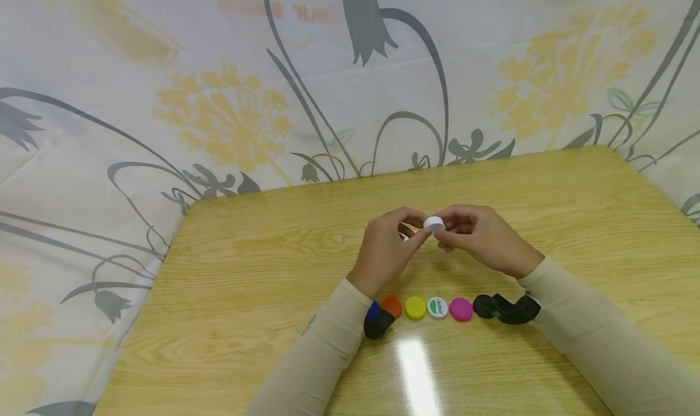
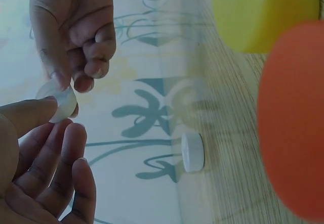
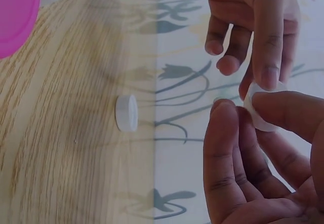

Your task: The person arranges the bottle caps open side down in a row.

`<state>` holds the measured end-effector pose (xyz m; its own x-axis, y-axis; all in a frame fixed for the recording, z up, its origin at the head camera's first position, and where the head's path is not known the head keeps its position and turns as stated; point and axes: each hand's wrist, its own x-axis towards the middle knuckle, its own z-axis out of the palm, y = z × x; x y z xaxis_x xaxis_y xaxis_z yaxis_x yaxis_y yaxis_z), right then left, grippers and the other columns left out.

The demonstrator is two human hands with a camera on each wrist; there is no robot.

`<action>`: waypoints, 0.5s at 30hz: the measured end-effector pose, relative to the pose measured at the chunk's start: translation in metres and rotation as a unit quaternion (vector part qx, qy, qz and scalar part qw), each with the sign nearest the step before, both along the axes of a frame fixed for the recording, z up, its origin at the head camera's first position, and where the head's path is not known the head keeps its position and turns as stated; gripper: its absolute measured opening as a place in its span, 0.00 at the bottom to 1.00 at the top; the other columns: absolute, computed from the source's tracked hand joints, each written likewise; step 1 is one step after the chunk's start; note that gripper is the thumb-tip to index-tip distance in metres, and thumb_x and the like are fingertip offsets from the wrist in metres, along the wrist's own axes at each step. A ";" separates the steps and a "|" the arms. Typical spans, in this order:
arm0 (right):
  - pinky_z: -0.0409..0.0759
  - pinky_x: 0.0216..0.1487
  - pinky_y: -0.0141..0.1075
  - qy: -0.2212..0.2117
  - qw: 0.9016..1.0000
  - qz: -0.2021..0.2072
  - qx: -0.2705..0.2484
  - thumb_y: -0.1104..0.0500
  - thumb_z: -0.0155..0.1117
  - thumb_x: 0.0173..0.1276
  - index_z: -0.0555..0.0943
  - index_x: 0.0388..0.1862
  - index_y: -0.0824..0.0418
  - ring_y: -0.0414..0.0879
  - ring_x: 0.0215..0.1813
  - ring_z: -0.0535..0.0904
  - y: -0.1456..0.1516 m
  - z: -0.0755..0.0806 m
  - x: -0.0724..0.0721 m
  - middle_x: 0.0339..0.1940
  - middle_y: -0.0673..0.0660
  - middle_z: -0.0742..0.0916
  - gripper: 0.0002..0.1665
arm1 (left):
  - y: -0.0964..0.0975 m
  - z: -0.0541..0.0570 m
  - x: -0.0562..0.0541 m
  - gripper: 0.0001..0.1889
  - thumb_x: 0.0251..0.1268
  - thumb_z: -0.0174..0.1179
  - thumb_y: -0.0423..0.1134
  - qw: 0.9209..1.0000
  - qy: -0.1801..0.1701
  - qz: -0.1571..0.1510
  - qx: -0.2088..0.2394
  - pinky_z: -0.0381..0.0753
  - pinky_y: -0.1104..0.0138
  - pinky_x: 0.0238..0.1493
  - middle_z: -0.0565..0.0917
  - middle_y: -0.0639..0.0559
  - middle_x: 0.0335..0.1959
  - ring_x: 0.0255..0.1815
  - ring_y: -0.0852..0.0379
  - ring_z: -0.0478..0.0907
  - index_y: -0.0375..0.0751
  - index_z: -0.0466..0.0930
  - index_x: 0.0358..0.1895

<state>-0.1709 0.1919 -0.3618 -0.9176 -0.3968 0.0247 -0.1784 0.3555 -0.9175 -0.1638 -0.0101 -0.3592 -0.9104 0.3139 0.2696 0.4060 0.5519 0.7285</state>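
Observation:
Between both hands is a white bottle cap (image 1: 434, 223), lifted above the table and pinched at its rim from either side. My left hand (image 1: 385, 246) grips it with thumb and fingertips; my right hand (image 1: 487, 237) pinches the opposite side. In the left wrist view the held cap (image 2: 65, 102) looks pale and partly covered by the thumb. A second white cap (image 3: 126, 113) sits on the table beyond the hands, and in the head view the left hand mostly hides it.
Nearer the body, a row of caps runs across the table (image 1: 246, 270): blue (image 1: 374, 310), orange (image 1: 391, 307), yellow (image 1: 415, 308), white with green print (image 1: 437, 307), magenta (image 1: 461, 309) and black (image 1: 482, 306). A patterned cloth (image 1: 328, 88) hangs behind the table.

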 end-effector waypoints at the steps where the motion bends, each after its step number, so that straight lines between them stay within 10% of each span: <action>1: 0.86 0.45 0.42 -0.002 1.000 0.001 0.001 0.56 0.64 0.73 0.81 0.55 0.63 0.56 0.41 0.87 0.000 0.000 0.000 0.44 0.68 0.86 0.16 | 0.000 0.000 0.000 0.11 0.67 0.66 0.44 1.000 -0.001 0.000 0.001 0.80 0.78 0.37 0.88 0.55 0.42 0.36 0.63 0.84 0.45 0.84 0.48; 15: 0.85 0.47 0.40 -0.012 1.000 0.003 0.002 0.50 0.59 0.76 0.80 0.57 0.60 0.55 0.43 0.86 0.002 0.002 0.000 0.46 0.66 0.86 0.19 | -0.001 0.000 0.000 0.10 0.66 0.67 0.41 0.998 0.030 -0.010 -0.063 0.79 0.80 0.36 0.86 0.55 0.39 0.34 0.63 0.85 0.46 0.81 0.47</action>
<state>-0.1710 0.1939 -0.3599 -0.9155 -0.4022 0.0005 -0.1579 0.3584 -0.9201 -0.1638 -0.0116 -0.3587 -0.8866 0.3672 0.2814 0.4594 0.6279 0.6283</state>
